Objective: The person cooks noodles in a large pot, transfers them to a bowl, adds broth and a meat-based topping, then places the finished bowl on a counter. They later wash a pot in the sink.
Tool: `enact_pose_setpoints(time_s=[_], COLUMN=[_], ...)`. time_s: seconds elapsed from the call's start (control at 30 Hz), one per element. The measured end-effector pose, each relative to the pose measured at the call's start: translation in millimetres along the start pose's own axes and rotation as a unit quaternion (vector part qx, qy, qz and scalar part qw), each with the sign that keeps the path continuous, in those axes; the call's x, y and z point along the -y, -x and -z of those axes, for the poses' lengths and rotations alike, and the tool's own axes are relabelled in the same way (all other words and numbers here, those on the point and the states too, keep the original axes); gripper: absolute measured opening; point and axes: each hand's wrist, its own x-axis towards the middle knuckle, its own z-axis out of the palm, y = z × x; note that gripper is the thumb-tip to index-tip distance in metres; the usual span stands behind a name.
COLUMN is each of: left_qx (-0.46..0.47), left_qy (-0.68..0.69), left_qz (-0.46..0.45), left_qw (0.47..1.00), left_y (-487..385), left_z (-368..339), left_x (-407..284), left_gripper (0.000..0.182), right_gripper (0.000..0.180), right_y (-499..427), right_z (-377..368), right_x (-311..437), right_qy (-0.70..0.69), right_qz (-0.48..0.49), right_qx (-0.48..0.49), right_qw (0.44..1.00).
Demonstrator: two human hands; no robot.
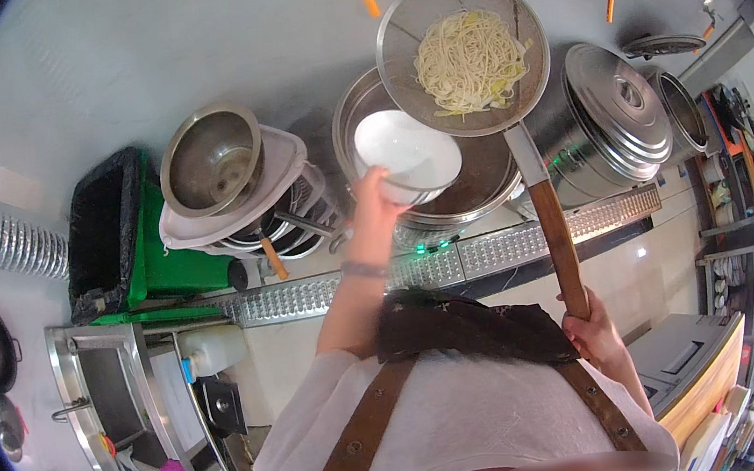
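Observation:
My left hand [378, 196] grips the near rim of a white bowl [407, 150], which tilts over a large steel pot [359, 89]. Inside, the bowl looks bare apart from a wet shine. My right hand [587, 326] is closed around the wooden handle [558, 241] of a wide mesh strainer [401, 88]. Pale noodles [469, 62] with some yellow-green leafy pieces lie in the strainer, beyond the bowl and partly over the pot's far right rim. Brown liquid [475, 174] shows in the pot beneath.
A tall lidded steel pot [602, 116] stands at the right. Left are a steel basin [212, 160] on stacked cookware and a green bin [161, 262]. A perforated floor drain cover [506, 250] runs before me; a steel sink [105, 382] is lower left.

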Motion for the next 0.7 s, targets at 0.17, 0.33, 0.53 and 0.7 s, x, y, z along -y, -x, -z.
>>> enact_pose_setpoints(time_s=[0.17, 0.33, 0.53, 0.7], left_qx=[-0.029, -0.016, 0.055, 0.083], left_qy=[0.016, 0.029, 0.04, 0.051], left_qz=[0.057, 0.064, 0.073, 0.097], left_qw=[0.998, 0.997, 0.995, 0.99], left_y=[-53.4, -61.9, -55.3, -52.4], left_z=[-36.3, -53.8, -57.3, -57.9], left_x=[18.8, 32.4, 34.3, 37.0], left_gripper=[0.065, 0.064, 0.06, 0.069], right_gripper=[0.032, 0.032, 0.042, 0.046], right_y=[9.3, 3.5, 8.3, 20.4], right_z=[-5.2, 0.6, -1.4, -14.2], right_x=[-28.3, -71.1, -88.5, -79.4], right_qy=[0.142, 0.246, 0.328, 0.35], right_qz=[0.06, 0.16, 0.084, 0.071], right_qx=[-0.086, -0.148, -0.218, -0.265], right_qw=[0.984, 0.944, 0.915, 0.895])
